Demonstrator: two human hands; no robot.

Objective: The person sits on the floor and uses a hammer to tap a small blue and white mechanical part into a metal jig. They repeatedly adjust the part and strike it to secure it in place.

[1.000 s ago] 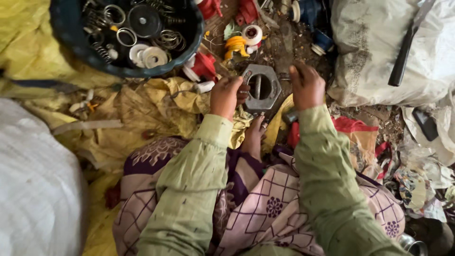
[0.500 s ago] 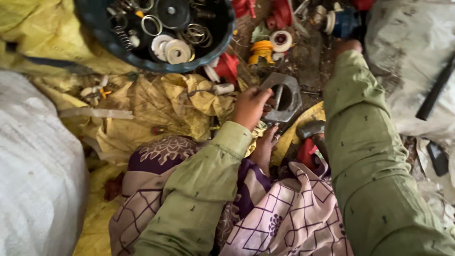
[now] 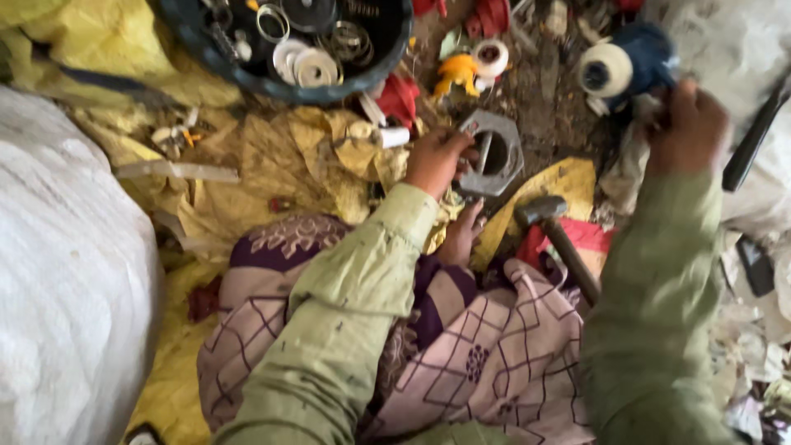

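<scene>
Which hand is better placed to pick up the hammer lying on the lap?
Probably the right hand: the hammer lies on its side, and the left hand is holding the grey metal plate.

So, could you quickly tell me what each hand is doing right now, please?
Left hand: closed on the grey hexagonal metal part.
Right hand: closed on the blue and white part.

Two hands among scrap parts on the floor

The left hand point(image 3: 437, 158) grips a grey hexagonal metal ring point(image 3: 492, 154); the right hand point(image 3: 688, 128) holds a blue-and-white cylindrical part point(image 3: 622, 66) beside a hammer point(image 3: 554, 231).
</scene>
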